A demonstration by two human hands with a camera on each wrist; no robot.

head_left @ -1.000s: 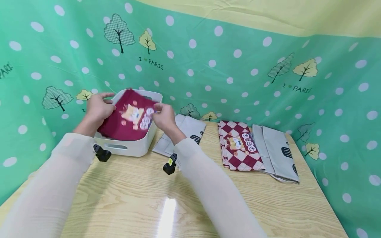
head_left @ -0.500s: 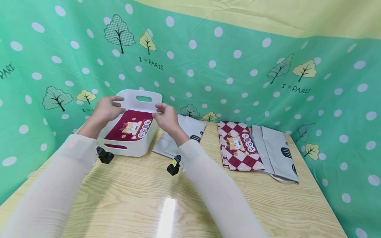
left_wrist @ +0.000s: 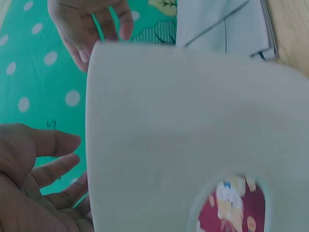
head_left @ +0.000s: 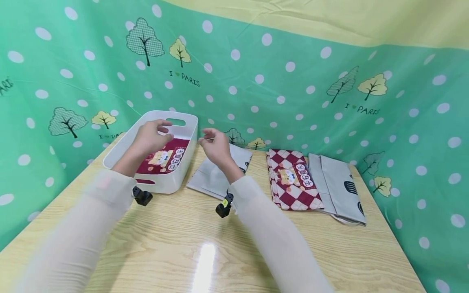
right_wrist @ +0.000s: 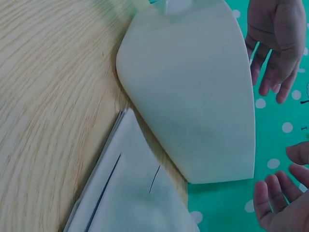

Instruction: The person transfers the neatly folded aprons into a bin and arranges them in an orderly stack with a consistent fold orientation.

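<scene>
A folded dark red cloth printed with a cartoon dog and white lettering lies inside the white plastic basket. Through the basket's handle slot a patch of its print shows in the left wrist view. My left hand, fingers loosely bent and nothing in them, hovers over the basket and hides part of the cloth. Just beyond the basket's right side, my right hand hangs in the air with relaxed fingers, also holding nothing. Below it a folded grey cloth lies on the table.
Right of the middle lies a folded red-and-white checked cloth with the same dog print. It overlaps another folded grey cloth with black prints and a strap. A green dotted curtain stands behind the wooden table.
The dark red cloth was held by both hands over the basket, then was let go and now lies inside it. Both hands have since moved right, away from it.
</scene>
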